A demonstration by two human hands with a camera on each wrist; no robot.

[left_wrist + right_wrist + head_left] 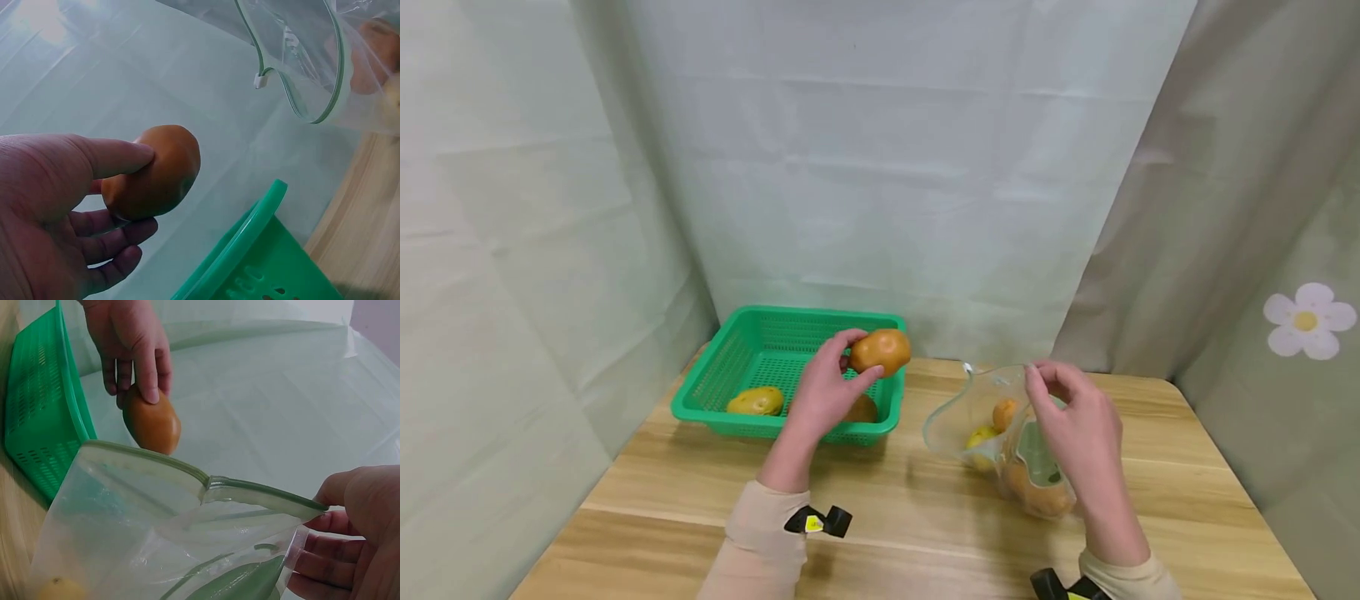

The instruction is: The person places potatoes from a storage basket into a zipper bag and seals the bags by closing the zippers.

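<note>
My left hand [827,392] grips a brown potato [881,351] [153,172] [152,422] in the air over the right rim of a green basket [760,350] [250,256] [37,412]. My right hand [1075,421] [350,544] pinches the rim of a clear zip bag [985,417] [300,56] [156,537] and holds its mouth open toward the potato. Inside the bag lie several potatoes [1037,492], brown and yellowish. In the basket sit a yellowish potato [756,402] and a brown one [862,408] partly hidden by my left hand.
The wooden table [887,517] is walled by pale green curtains behind and on both sides. The basket stands at the back left, the bag at the centre right. Black wrist-camera mounts [820,522] sit on both cuffs.
</note>
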